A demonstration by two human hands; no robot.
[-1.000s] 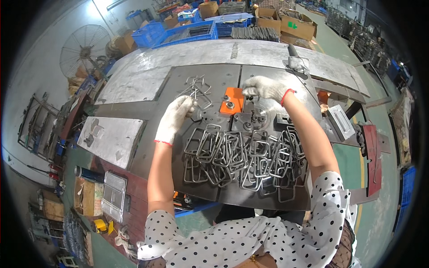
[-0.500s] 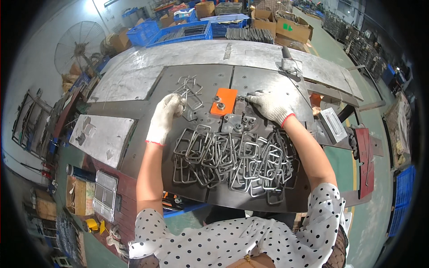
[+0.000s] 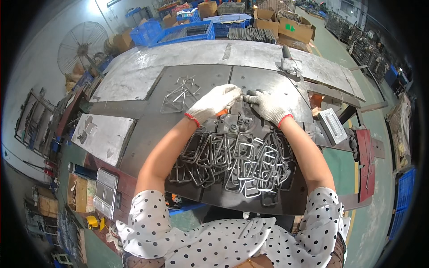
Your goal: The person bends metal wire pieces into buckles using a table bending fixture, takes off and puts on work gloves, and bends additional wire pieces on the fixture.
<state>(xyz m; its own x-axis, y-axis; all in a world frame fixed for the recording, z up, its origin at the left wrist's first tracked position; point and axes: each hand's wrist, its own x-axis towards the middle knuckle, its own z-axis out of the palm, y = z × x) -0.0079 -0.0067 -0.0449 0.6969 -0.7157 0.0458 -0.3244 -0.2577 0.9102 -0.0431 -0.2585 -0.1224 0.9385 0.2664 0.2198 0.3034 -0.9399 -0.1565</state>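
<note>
My left hand [image 3: 215,103], in a white knitted glove with a red cuff, reaches over the orange plate [image 3: 222,113] and hides most of it. Its fingers are pinched together; what lies between them does not show. Close by on the right, my gloved right hand [image 3: 269,107] has its dark-stained fingertips together at the metal fixture, its grip hidden. Below my hands is the bolted fixture block [image 3: 233,124]. A large tangled pile of bent wire frames [image 3: 243,163] lies nearer to me. Several more wire frames [image 3: 181,94] lie to the left of my left hand.
Steel plates [image 3: 196,73] cover the bench. A metal tool with a dark handle [image 3: 289,66] lies at its far right. Blue crates [image 3: 185,33] and cardboard boxes [image 3: 292,31] stand behind. A rectangular metal part [image 3: 332,126] sits at the right edge; a metal tray [image 3: 106,193] is lower left.
My left hand has moved right, from the smaller group of wire frames to above the orange plate, beside my right hand. The right hand stays nearly in place.
</note>
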